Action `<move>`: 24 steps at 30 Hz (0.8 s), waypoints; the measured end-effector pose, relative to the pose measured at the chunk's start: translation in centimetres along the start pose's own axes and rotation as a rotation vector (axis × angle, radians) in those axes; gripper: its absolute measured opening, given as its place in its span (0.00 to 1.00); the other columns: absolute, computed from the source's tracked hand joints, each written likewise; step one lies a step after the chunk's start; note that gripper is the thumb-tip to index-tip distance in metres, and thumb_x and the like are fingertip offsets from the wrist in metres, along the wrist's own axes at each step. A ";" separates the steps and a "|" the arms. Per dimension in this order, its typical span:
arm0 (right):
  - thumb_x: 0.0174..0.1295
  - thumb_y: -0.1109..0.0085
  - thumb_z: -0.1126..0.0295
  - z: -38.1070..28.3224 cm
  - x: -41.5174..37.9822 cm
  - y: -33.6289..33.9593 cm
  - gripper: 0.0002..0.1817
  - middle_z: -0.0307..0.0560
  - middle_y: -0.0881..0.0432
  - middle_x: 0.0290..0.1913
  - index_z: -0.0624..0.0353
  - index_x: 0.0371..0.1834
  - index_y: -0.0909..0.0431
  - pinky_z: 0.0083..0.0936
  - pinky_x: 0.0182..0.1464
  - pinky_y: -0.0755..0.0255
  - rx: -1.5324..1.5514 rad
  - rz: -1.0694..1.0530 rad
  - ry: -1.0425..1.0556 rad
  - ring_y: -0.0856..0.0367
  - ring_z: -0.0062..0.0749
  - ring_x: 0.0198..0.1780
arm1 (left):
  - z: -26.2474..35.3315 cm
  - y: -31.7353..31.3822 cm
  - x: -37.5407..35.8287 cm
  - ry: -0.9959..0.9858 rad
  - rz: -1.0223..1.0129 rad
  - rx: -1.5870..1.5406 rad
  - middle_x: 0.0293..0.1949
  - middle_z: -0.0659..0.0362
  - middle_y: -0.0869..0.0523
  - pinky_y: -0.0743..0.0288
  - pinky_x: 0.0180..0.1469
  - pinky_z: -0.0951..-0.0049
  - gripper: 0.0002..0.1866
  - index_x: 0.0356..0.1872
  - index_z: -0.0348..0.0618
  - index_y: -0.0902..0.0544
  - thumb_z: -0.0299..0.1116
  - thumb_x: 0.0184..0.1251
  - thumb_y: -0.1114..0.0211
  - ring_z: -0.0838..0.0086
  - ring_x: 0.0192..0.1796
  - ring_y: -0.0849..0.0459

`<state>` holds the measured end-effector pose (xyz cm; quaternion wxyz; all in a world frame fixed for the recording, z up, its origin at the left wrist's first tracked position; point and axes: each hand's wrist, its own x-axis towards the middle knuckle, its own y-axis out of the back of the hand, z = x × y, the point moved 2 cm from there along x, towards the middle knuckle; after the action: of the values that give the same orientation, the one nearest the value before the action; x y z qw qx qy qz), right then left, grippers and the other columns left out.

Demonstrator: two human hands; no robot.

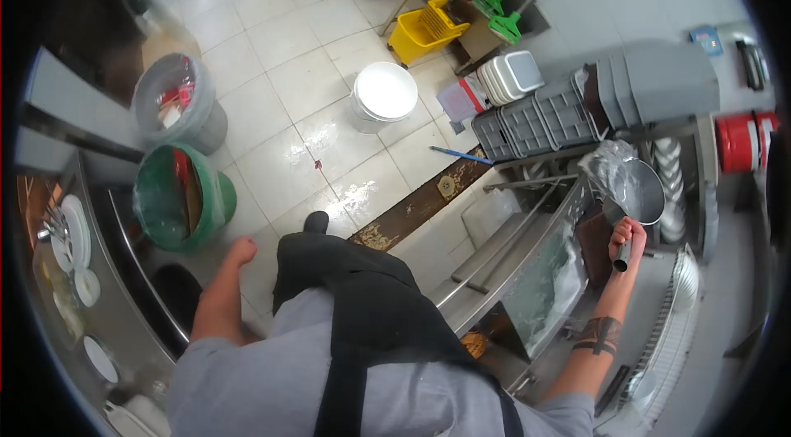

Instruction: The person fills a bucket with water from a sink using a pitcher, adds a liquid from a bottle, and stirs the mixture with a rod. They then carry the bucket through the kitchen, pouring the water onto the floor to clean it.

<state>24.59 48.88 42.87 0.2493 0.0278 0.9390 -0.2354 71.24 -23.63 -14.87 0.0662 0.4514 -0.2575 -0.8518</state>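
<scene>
On the right, my right hand (628,235) is closed round the handle of a metal pan (647,190). The pan is beside crumpled clear plastic (608,167), above the metal sink counter. My left hand (241,251) hangs at my left side, its fingers curled, close to a green bin (227,196); nothing shows in it. A dark apron (375,305) covers my front.
A white bucket (385,93) stands on the tiled floor, with a yellow mop bucket (422,33) beyond. Grey crates (540,117) line the right side. A lined bin (210,126) and a counter with plates (78,231) are on the left. A drain channel (420,202) crosses the floor.
</scene>
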 end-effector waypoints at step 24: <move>0.55 0.48 0.71 -4.4 6.6 -10.0 0.29 0.73 0.18 0.49 0.71 0.62 0.31 0.46 0.55 0.25 -1.901 0.836 0.835 0.16 0.61 0.50 | -1.4 0.0 -2.9 0.187 0.048 -0.542 0.27 0.54 0.16 0.22 0.33 0.69 0.10 0.37 0.32 0.17 0.27 0.65 0.45 0.69 0.29 0.16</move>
<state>15.12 41.56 47.38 -0.1061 0.2163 0.6638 0.7080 74.05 -23.16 -13.34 0.2278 0.4875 -0.0239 -0.8425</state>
